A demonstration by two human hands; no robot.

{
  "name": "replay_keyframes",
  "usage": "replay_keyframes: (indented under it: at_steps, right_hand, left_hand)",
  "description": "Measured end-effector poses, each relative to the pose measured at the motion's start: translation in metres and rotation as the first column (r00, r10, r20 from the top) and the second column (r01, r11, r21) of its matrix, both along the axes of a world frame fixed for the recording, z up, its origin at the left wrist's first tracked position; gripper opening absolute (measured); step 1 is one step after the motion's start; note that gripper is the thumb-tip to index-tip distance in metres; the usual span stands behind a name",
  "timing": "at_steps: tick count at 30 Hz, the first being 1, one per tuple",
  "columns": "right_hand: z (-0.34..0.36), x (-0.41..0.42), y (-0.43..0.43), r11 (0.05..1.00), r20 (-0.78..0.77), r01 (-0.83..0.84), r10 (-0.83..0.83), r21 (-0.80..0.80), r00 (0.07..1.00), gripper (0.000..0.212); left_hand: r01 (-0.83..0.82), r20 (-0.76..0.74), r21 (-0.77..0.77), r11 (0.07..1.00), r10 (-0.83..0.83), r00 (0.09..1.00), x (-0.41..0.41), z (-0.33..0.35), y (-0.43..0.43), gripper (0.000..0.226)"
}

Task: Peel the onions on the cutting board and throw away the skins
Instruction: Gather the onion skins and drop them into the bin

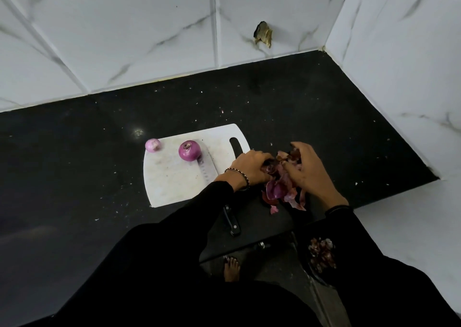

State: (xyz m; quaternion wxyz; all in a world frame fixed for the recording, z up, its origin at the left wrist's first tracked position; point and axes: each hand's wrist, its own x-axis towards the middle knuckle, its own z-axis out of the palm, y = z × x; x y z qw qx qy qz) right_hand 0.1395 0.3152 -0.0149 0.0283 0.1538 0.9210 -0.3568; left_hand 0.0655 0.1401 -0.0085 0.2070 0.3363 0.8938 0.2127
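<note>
Black stone makes up the countertop (99, 152), and on it lies a white cutting board (174, 187) with a slot handle at its far right corner. Two peeled onions sit on the board. The smaller onion (152, 145), pale pink, is at the far left corner. The larger onion (189, 150), deep purple, is near the middle of the far edge and rests on the blade of a knife (205, 170). The knife's black handle sticks out past the near edge of the board, partly hidden under the left sleeve. Just off the board's right edge, a loose heap of onion skins (279, 189) lies on the counter. The left hand (249, 167), with a beaded bracelet (240, 174) at its wrist, curls its fingers into the heap from the left and grasps skins. The right hand (311, 172) comes over the heap from the right, its bent fingers closing on the skins too. Below the counter edge, at the lower right, a dark container (314, 274) holds more skins. A bare foot (232, 268) shows on the floor. White marble-look tiles (124, 39) cover the walls behind and to the right
</note>
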Motion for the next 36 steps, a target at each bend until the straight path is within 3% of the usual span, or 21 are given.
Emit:
replay_keyframes:
  at_steps: [9, 14, 18, 21, 24, 29, 34, 36]
  right_hand:
    - [0.009, 0.015, 0.013, 0.999, 0.028, -0.037, 0.037, 0.007, 0.999, 0.076]
    - [0.015, 0.033, 0.01, 0.998, 0.184, -0.059, 0.055, 0.016, 0.981, 0.126]
    - [0.011, 0.04, 0.005, 0.979, 0.346, -0.136, 0.076, 0.152, 0.935, 0.148]
    - [0.013, 0.038, -0.003, 0.957, 0.4, -0.176, 0.071, 0.232, 0.914, 0.148]
    - [0.01, 0.033, -0.007, 0.97, 0.411, -0.129, 0.034, 0.206, 0.911, 0.142]
    - [0.007, 0.029, -0.01, 0.989, 0.271, -0.09, 0.056, 0.114, 0.961, 0.118]
    - [0.017, 0.025, -0.013, 0.993, 0.17, 0.03, -0.05, 0.117, 0.984, 0.102]
    - [0.022, 0.028, -0.012, 0.989, 0.203, 0.067, -0.092, 0.129, 0.975, 0.107]
  left_hand:
    - [0.091, -0.013, -0.032, 0.995, -0.091, 0.996, 0.003, 0.002, -0.021, 0.09]
    - [0.25, -0.084, -0.167, 0.954, -0.266, 0.96, 0.007, -0.006, -0.024, 0.129]
    - [0.279, -0.128, -0.166, 0.946, -0.302, 0.945, 0.011, -0.008, -0.019, 0.134]
    - [0.294, -0.142, -0.159, 0.942, -0.317, 0.938, 0.009, -0.006, -0.013, 0.128]
    - [0.305, -0.129, -0.132, 0.943, -0.321, 0.938, 0.006, -0.007, -0.006, 0.113]
    - [0.236, 0.019, 0.051, 0.97, -0.237, 0.971, 0.002, -0.009, -0.002, 0.076]
    - [0.163, -0.032, 0.124, 0.979, -0.16, 0.987, -0.006, -0.01, -0.003, 0.074]
    - [0.176, -0.097, 0.066, 0.982, -0.169, 0.981, -0.012, -0.009, -0.003, 0.088]
